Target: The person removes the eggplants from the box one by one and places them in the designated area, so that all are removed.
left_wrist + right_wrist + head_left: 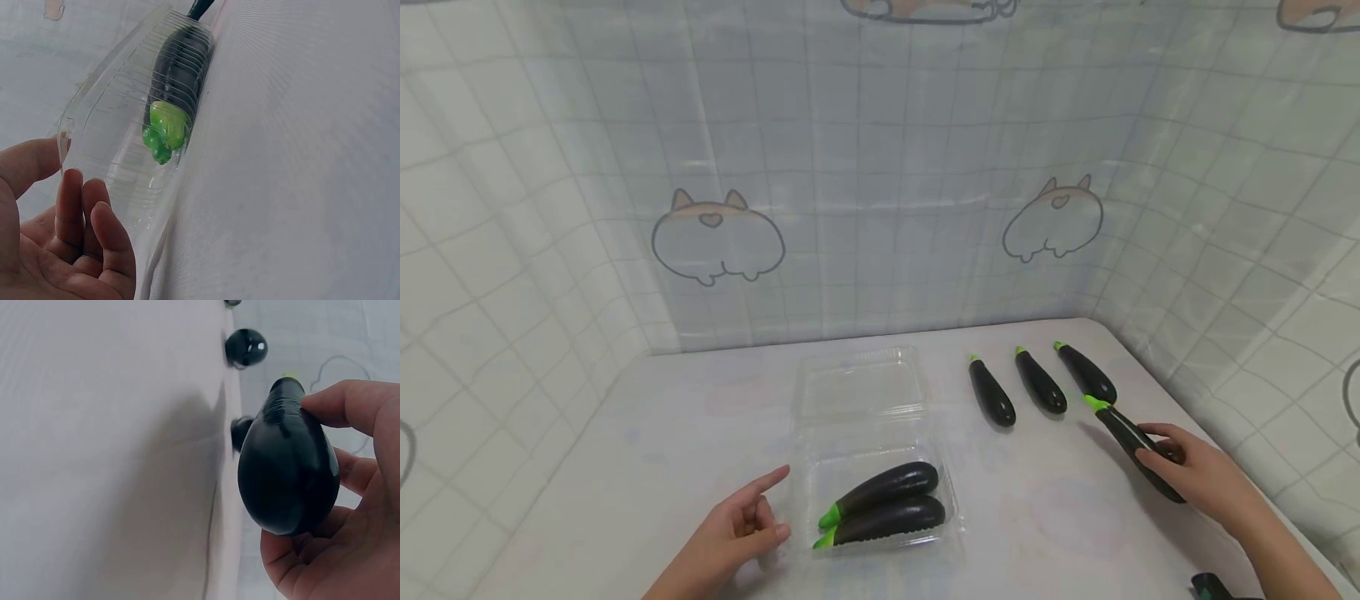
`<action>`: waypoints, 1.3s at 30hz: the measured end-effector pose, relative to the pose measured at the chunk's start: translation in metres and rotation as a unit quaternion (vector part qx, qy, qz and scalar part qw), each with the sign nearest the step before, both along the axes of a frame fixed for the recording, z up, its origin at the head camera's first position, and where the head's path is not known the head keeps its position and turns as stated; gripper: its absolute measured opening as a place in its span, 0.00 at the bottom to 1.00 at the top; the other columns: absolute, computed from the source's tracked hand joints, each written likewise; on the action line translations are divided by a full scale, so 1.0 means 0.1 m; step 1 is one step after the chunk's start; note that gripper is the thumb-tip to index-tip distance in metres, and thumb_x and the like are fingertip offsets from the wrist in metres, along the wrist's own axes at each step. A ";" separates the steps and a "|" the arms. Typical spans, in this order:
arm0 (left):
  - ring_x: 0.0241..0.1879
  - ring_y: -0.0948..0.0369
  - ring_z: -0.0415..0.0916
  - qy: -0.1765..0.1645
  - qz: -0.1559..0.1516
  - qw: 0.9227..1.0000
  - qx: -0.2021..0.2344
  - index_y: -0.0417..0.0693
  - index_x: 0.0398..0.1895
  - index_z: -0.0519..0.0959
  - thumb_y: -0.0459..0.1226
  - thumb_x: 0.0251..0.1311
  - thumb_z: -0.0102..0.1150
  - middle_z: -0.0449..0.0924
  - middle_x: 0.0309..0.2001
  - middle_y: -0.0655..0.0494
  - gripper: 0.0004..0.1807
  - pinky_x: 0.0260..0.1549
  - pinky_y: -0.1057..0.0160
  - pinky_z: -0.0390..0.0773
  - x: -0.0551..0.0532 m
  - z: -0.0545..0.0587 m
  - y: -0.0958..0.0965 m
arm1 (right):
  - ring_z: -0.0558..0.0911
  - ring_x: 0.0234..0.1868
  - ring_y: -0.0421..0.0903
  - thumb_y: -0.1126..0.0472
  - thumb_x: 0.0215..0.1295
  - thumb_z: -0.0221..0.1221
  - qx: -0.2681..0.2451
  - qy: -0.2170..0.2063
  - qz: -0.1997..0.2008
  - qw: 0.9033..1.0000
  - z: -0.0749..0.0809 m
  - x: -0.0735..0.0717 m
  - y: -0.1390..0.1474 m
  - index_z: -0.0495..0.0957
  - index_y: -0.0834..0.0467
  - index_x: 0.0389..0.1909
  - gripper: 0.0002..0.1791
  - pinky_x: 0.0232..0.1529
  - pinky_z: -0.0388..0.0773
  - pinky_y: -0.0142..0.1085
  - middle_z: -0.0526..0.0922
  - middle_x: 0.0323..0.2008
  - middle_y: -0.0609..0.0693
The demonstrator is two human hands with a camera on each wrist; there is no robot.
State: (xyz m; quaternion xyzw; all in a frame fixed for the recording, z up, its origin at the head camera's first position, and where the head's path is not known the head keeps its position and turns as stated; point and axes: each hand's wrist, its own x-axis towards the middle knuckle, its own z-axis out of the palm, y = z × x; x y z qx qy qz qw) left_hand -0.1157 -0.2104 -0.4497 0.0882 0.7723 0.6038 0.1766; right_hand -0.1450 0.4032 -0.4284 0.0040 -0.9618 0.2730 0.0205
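Note:
My right hand (1202, 475) grips a dark eggplant (1127, 437) with a green stem, thumb on one side and fingers on the other. In the right wrist view its rounded end (287, 481) faces the camera, raised off the table. My left hand (733, 533) is at the left edge of a clear plastic clamshell box (805, 500), index finger extended and other fingers loosely bent. In the left wrist view, its fingertips (70, 181) are right at the box rim. Two eggplants (891, 517) lie side by side in the box, green stems toward my left hand.
Three more eggplants, one at the left (992, 396), one in the middle (1041, 383) and one at the right (1086, 373), lie at the back right of the white table (647, 467). The box's open lid (861, 387) lies behind its base. A dark object (1210, 586) shows at the lower right. Grid-patterned curtains (880, 183) surround the table.

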 end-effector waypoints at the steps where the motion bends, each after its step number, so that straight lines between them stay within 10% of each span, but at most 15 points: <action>1: 0.30 0.60 0.73 -0.001 0.001 1.000 0.000 0.42 0.77 0.53 0.39 0.66 0.62 0.75 0.34 0.46 0.41 0.34 0.64 0.75 0.00 0.00 0.00 | 0.81 0.47 0.61 0.44 0.71 0.57 0.000 -0.004 -0.002 1.000 -0.01 -0.01 0.02 0.68 0.66 0.65 0.34 0.35 0.75 0.44 0.80 0.49 0.70; 39: 0.30 0.61 0.72 -0.007 -0.001 1.000 0.002 0.42 0.78 0.52 0.39 0.66 0.62 0.74 0.33 0.47 0.42 0.33 0.63 0.75 -0.01 0.00 0.00 | 0.80 0.44 0.64 0.41 0.68 0.58 0.055 -0.017 -0.021 0.998 -0.09 -0.05 0.22 0.69 0.69 0.62 0.37 0.32 0.76 0.45 0.76 0.48 0.76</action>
